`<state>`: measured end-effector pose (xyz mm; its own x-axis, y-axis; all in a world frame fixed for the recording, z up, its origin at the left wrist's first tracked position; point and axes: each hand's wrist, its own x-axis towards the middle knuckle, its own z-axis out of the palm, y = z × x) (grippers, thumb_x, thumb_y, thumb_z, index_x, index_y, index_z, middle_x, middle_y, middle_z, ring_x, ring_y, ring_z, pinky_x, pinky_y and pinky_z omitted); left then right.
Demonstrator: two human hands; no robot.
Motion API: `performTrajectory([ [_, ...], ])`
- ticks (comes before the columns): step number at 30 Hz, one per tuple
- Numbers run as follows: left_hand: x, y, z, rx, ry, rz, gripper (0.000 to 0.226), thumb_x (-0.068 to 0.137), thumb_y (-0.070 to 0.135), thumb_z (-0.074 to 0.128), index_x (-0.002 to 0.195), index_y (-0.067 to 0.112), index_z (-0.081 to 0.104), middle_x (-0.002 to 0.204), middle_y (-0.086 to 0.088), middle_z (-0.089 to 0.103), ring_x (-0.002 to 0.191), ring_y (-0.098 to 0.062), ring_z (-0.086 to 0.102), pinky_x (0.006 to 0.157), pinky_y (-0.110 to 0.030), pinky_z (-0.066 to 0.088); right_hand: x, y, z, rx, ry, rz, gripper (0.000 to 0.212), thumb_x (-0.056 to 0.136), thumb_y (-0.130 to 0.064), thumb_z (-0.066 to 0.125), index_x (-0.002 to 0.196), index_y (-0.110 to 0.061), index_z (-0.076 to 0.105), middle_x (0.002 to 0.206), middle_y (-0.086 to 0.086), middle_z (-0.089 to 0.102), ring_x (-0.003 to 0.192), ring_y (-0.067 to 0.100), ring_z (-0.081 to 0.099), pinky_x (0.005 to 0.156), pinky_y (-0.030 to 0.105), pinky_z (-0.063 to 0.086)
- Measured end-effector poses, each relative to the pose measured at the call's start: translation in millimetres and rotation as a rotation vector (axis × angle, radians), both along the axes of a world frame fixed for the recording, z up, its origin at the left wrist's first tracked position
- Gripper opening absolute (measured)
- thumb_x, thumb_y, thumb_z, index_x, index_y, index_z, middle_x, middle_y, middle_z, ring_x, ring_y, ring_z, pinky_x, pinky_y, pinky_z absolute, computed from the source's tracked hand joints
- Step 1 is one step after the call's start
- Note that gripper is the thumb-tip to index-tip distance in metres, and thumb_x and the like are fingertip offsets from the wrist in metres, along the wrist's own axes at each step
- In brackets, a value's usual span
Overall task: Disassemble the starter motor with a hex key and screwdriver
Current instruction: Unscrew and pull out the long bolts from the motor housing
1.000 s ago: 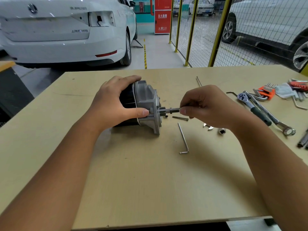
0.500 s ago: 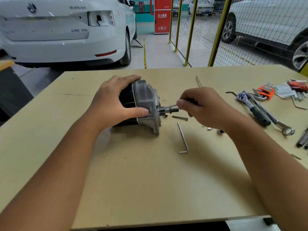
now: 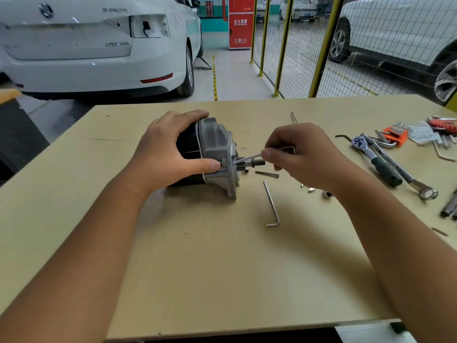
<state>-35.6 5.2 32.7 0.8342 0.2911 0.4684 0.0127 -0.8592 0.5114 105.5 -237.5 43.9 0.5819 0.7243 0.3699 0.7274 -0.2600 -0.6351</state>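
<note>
Fingers of the right hand (image 3: 306,157) pinch a thin silver L-shaped hex key (image 3: 249,158), its tip at the grey cast-metal end of the black-bodied starter motor (image 3: 215,154). The left hand (image 3: 170,149) grips the motor, lying sideways on the tan wooden table (image 3: 222,268). A loose silver bolt (image 3: 267,173) lies just beside its shaft.

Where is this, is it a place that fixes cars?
Probably a car repair workshop. A white car is parked just past the wooden table, a ratchet wrench and other tools lie on it, and a yellow mesh fence separates more cars.
</note>
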Motion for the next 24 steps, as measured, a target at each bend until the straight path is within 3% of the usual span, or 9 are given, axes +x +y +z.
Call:
performTrajectory([
  [4,0.4,0.8,-0.5,0.001,-0.005,-0.002,0.097,0.055,0.074,0.077,0.145,0.047,0.051,0.125,0.011,0.058,0.120,-0.019,0.055,0.106,-0.049,0.047,1.2,-0.4,-0.8,0.010,-0.025,0.015,0.007,0.088,-0.016,0.076,0.082,-0.015,0.073,0.069,-0.003,0.070,0.068,0.020,0.067,0.065,0.039,0.056],
  [7,0.4,1.3,-0.9,0.004,-0.002,0.000,0.098,0.055,0.075,0.077,0.145,0.048,0.050,0.125,0.012,0.057,0.120,-0.018,0.055,0.105,-0.048,0.048,1.4,0.0,-2.3,-0.062,-0.072,0.010,0.007,0.086,-0.022,0.078,0.082,-0.018,0.074,0.068,-0.008,0.067,0.064,0.006,0.059,0.063,0.029,0.050],
  [14,0.3,1.7,-0.9,0.012,-0.001,0.002,0.098,0.055,0.076,0.077,0.145,0.049,0.049,0.125,0.013,0.057,0.120,-0.018,0.054,0.105,-0.048,0.048,1.9,-0.9,-0.3,-0.097,-0.074,0.035,0.010,0.091,-0.026,0.072,0.087,-0.016,0.072,0.067,-0.002,0.063,0.057,0.007,0.049,0.055,0.026,0.041],
  [19,0.8,1.6,-0.3,0.014,-0.001,-0.002,0.099,0.055,0.077,0.076,0.145,0.047,0.050,0.125,0.012,0.057,0.120,-0.018,0.055,0.105,-0.047,0.048,1.9,-1.2,-1.5,-0.108,-0.070,0.062,0.009,0.092,-0.022,0.072,0.084,-0.018,0.071,0.061,-0.008,0.058,0.055,0.005,0.049,0.051,0.015,0.036],
  [24,0.5,1.8,-0.6,0.017,-0.003,-0.002,0.098,0.055,0.076,0.076,0.145,0.047,0.051,0.126,0.010,0.058,0.120,-0.019,0.055,0.105,-0.048,0.048,6.1,-1.9,-2.3,-0.096,-0.059,0.062,0.009,0.090,-0.023,0.074,0.082,-0.020,0.072,0.055,-0.012,0.055,0.051,0.006,0.047,0.050,0.015,0.035],
])
